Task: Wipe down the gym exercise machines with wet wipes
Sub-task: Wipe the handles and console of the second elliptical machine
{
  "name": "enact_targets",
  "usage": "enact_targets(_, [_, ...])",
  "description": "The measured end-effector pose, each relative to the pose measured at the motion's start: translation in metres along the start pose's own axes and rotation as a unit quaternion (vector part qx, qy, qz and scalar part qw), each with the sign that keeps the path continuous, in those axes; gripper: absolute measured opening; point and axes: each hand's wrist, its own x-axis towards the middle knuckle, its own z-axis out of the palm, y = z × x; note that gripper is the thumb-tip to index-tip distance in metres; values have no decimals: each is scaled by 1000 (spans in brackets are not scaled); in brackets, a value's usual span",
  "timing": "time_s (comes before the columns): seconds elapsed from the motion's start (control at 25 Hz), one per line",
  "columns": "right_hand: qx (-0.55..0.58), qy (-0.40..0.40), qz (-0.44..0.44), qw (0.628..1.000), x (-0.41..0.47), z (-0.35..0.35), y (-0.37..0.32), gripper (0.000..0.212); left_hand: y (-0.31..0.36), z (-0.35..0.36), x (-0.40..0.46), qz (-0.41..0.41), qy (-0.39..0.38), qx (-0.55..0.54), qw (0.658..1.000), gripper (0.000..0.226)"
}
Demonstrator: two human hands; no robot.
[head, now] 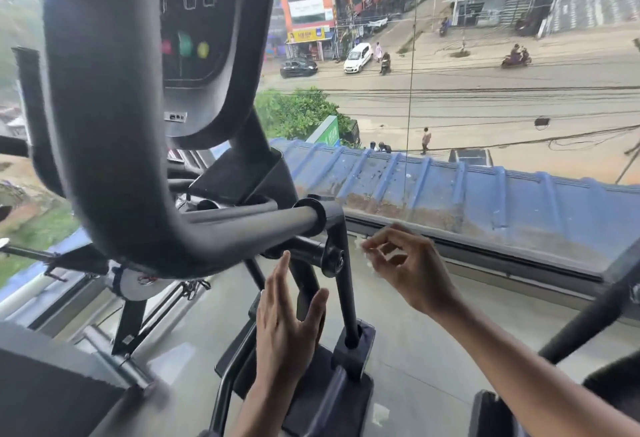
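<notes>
1. Landmark: the pivot joint point(334, 261) on the exercise machine point(114, 159), where the horizontal bar point(249, 225) meets the angled link arm point(346, 298).
2. Right hand point(405, 270): just right of the joint, not touching it. Fingers curled in a narrow pinch on a small, thin, pale piece, likely the wet wipe point(374, 256). It is blurred and partly see-through, so I can't confirm it.
3. Left hand point(287, 318): just below the joint, in front of the link arm. Open wide, palm flat, holding nothing; fingertips reach up close to the bar. Contact with the metal not clear.
4. Step, my read: between strokes on the joint area. The wipe is being bunched or re-gripped; nothing is pressed on the frame right now.
5. Next move calls for: get the wipe flat under the fingers, bring it left onto the joint and collar, then run it down the link arm. Left hand could steady the arm, since it looks free to swing.
6. Console point(187, 38) sits well above the joint; can't tell whether it's been wiped.
</notes>
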Motion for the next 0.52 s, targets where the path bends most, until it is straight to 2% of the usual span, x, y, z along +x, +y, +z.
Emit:
enact_targets(0.16, [36,9,-8,999,48,2,13,15,4,3,5,-2,11,24,1000,73])
enact_targets(0.36, [92,-51,-50,993,95,24,34,18,-3,5,-4,-104,47,66,991,77])
enact_targets(0.44, [117,-109,-106,981,119,17,36,13,10,25,-4,-145,52,106,982,86])
enact_targets(0.52, [53,-177,-219,958,153,-2,36,11,17,44,0,-196,108,119,967,89])
